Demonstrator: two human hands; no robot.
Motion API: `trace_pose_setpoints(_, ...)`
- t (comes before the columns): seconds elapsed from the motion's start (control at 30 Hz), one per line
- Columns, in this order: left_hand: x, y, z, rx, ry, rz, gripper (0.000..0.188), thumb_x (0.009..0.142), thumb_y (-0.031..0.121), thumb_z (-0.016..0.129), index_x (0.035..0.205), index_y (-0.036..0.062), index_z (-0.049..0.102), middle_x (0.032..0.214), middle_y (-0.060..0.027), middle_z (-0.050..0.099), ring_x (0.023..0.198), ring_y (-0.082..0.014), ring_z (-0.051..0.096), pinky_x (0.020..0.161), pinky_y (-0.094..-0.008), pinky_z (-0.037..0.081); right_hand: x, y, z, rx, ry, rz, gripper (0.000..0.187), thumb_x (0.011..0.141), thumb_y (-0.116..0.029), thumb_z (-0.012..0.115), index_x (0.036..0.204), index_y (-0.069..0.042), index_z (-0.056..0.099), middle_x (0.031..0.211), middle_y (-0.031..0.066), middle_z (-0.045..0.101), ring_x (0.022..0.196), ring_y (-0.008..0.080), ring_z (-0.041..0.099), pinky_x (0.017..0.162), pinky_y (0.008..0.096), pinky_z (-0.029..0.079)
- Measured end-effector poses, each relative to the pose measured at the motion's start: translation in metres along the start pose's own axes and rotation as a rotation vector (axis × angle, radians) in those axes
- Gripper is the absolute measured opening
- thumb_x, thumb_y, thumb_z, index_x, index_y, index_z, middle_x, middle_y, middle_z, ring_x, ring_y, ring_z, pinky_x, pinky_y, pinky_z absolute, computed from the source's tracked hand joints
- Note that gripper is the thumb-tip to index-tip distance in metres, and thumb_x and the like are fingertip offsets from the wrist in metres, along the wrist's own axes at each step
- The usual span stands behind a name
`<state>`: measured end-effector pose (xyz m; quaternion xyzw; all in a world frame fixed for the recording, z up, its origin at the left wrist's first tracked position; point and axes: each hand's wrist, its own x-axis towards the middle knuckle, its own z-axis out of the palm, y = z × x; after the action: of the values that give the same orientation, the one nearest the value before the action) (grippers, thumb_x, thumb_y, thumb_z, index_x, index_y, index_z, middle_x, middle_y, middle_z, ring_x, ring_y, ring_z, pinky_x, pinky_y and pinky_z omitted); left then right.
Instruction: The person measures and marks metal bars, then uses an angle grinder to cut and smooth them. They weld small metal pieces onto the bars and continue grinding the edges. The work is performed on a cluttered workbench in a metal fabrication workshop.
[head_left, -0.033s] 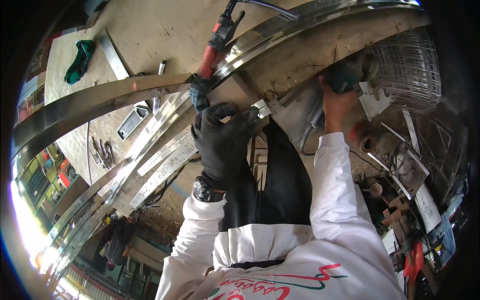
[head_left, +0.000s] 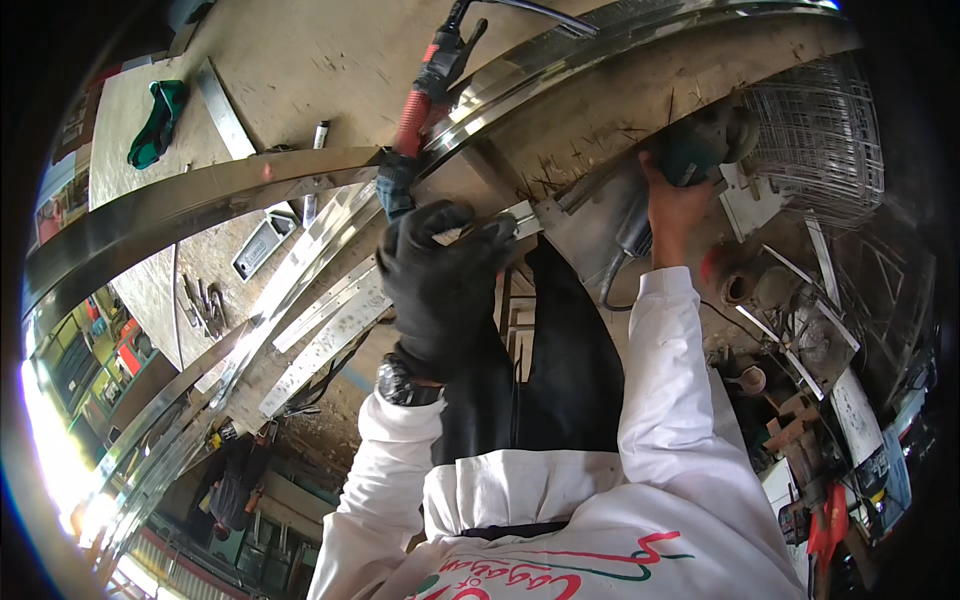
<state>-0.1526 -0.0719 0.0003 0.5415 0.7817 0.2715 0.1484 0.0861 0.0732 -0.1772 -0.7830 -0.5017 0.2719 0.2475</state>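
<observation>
My left hand [head_left: 435,275], in a black glove, is closed with its fingertips around a short shiny metal piece [head_left: 524,217]. Its shape is partly hidden by the glove. My right hand [head_left: 678,205] is bare and wrapped over a dark teal angle grinder [head_left: 690,160], which lies to the right with its disc end [head_left: 738,132] toward the wire mesh. The grinder's dark rear body [head_left: 634,232] shows left of my wrist. Just beyond my left hand is a red and black welding torch [head_left: 415,122], resting across the metal strips.
Long shiny metal bars [head_left: 320,235] cross the workbench [head_left: 330,60]. A green strap-like item [head_left: 157,125], a marker [head_left: 321,135] and a grey metal-framed tool [head_left: 265,243] lie left. Rolled wire mesh [head_left: 815,140] stands right. Another person [head_left: 232,495] is at lower left.
My left hand and wrist have shifted very slightly left. The right hand keeps its place on the grinder.
</observation>
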Motion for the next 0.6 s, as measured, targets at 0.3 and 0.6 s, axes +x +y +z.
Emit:
trace_pose_setpoints(0.3,-0.016,-0.018,-0.024,0.011,0.262,-0.124,0.031,0.086,-0.007,0.069,0.114,0.0049,0.076,0.112,-0.0124,0.07,0.106,-0.0268,0.065,0.093,-0.0404,0.053,-0.022,0.007,-0.102,0.652,-0.407,0.325,0.06,0.076,-0.026,0.086,0.124,0.002,0.062,0.103,0.0118,0.068,0.092,0.0263,0.067,0.084,0.0362,0.054)
trace_pose_setpoints(0.6,-0.112,0.077,0.018,-1.457,-1.509,-0.642,0.059,0.088,0.033,0.083,0.13,0.0038,0.055,0.099,-0.0039,0.067,0.083,-0.0101,0.061,0.073,-0.0258,0.051,-0.155,-0.049,-0.189,1.405,-0.839,0.125,0.098,0.081,-0.055,0.075,0.148,0.003,0.035,0.112,0.0082,0.049,0.094,0.02,0.054,0.087,0.0349,0.043)
